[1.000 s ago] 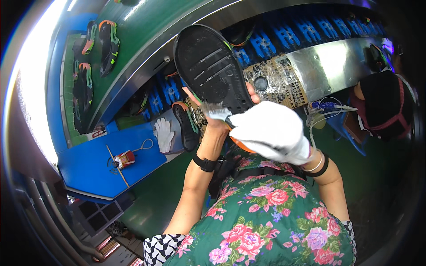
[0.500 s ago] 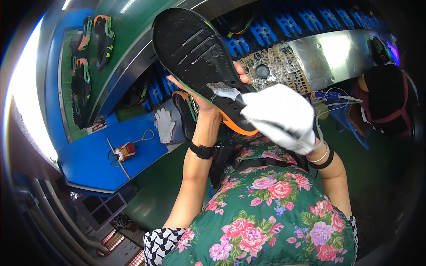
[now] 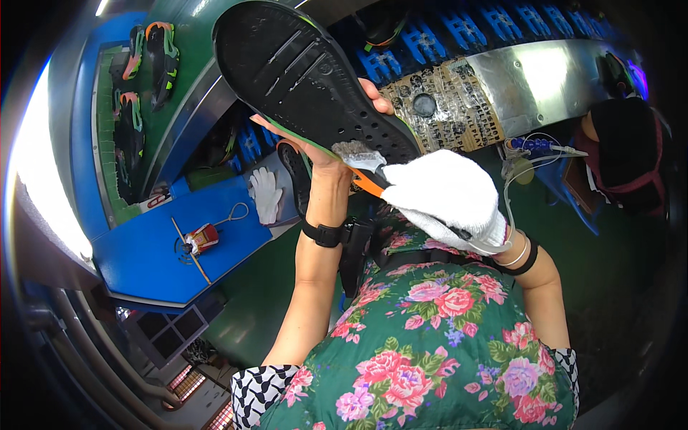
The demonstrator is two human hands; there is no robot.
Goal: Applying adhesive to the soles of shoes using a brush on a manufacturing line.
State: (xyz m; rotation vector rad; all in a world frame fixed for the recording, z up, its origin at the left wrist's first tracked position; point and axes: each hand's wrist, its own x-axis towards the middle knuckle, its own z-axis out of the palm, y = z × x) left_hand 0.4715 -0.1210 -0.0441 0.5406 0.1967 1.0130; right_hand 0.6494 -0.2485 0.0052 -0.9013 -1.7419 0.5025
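Note:
A black shoe sole [image 3: 287, 79] with an orange and green edge is tilted up in front of me, its wide end at upper left. My bare left hand [image 3: 322, 153] is closed round it from beneath, fingertips showing at its far edge. My right hand [image 3: 444, 190], in a white knit glove, is closed on a brush; the glove hides the handle. The brush's bristles [image 3: 350, 147] touch the sole's inner face near its left edge, beside a row of small holes. Wet-looking streaks mark the sole's wide end.
On a blue table [image 3: 150, 265] at left are a red container [image 3: 203, 238], a thin stick and a white glove [image 3: 266, 195]. Shoes [image 3: 163, 61] lie on the green conveyor [image 3: 190, 29]. Behind the sole are taped cardboard [image 3: 459, 107] and blue racks. A person in dark clothing [image 3: 623, 158] is at right.
The sole has shifted left and slightly up with my left hand. The brush has stayed near the same spot in view, so it now meets the sole closer to its narrow end.

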